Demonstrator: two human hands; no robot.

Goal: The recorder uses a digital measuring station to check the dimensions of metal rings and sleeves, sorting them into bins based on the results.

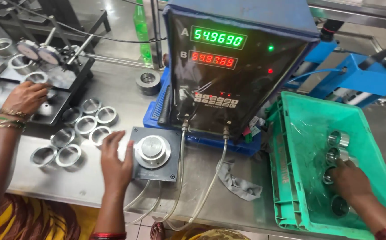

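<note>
Two hands out, well apart. Your left hand (115, 166) lies flat on the steel table (113, 91), fingers loosely spread and holding nothing, thumb side just beside the black gauge block (153, 153) with its round metal plug. Your right hand (351, 180) is down inside the green crate (286, 146), resting on the metal sleeves (338, 138) lined up there. The fingers curl out of sight, so I cannot tell whether you have one gripped. Loose steel rings (86, 124) cluster just beyond your left fingertips. Far left, a co-worker's hand (24, 97) is on a dial fixture. Behind the block stands the readout box (233, 58).
</note>
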